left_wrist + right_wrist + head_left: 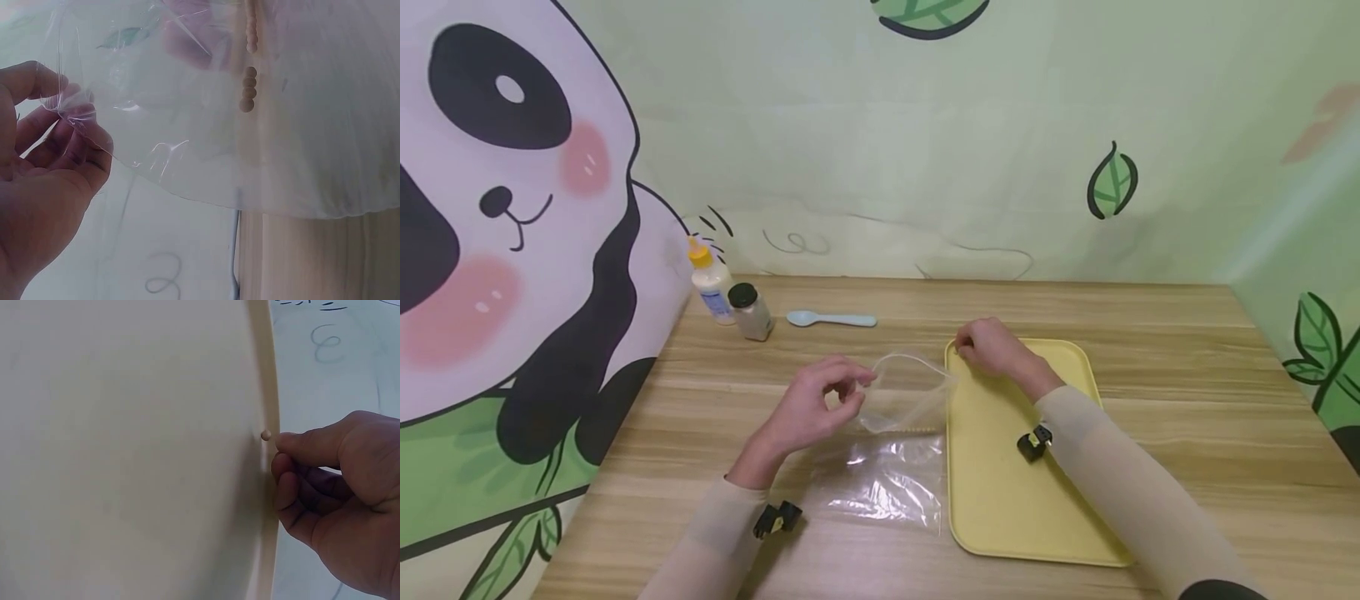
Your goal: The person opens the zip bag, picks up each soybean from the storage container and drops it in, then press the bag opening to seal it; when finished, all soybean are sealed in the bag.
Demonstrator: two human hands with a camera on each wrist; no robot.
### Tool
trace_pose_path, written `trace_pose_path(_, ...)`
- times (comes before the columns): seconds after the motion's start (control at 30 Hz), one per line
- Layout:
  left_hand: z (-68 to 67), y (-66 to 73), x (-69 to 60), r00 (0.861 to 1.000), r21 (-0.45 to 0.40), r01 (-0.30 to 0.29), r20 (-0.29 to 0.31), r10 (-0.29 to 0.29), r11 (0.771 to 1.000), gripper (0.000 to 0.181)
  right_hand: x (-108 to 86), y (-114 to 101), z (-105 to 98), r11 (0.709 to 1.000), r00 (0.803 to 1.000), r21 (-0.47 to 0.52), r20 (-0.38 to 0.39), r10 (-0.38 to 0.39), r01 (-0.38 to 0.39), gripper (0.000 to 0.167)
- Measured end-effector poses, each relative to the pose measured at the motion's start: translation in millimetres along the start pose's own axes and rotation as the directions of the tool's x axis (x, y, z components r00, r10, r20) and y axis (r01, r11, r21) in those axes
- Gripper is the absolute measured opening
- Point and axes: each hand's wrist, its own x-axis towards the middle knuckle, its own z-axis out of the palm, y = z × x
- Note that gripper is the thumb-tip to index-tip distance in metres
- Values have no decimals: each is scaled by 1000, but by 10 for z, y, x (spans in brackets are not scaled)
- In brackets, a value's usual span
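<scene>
My left hand (816, 400) pinches the edge of a clear plastic bag (887, 492), whose mouth gapes upward; the left wrist view shows the film between its fingers. Through the film a row of small tan beads (249, 90) appears, low in the bag. Over at the far left corner of a yellow tray (1000, 492), my right hand (992, 346) has its fingers bent at the rim. A single tan bead (265, 435) lies against the inside of that rim, just beside the right thumb tip, with a small gap between them.
Behind the bag lies a pale blue spoon (831, 319). A glue bottle (713, 287) with a yellow cap and a dark-lidded jar (751, 312) stand at the back left of the wooden table (1180, 375). A painted wall (820, 150) closes off the back.
</scene>
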Motion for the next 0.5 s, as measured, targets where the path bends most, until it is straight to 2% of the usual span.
trace_pose_path(0.5, 2, -1, -8, 999, -1, 47, 15, -47, 999, 26, -48, -100, -165, 998, 999, 60, -30, 14, -12, 13)
